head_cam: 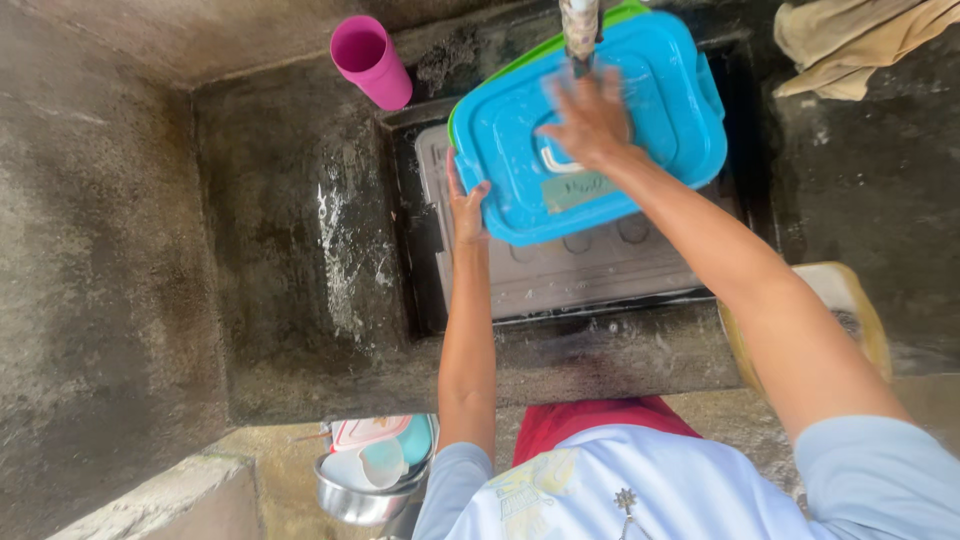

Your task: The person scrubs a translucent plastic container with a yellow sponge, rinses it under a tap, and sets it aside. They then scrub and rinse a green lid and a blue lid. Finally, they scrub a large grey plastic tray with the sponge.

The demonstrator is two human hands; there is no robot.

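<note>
The left hand [466, 208] grips the near-left edge of a blue lid [590, 130], long axis running left-near to right-far, while the right hand [592, 120] presses flat, open, above a rough concrete sink [300, 250].

The left hand [466, 208] gripped a blue lid [560, 190]'s edge; the right hand [592, 118] lay flat on it under a tap [580, 28].
</note>
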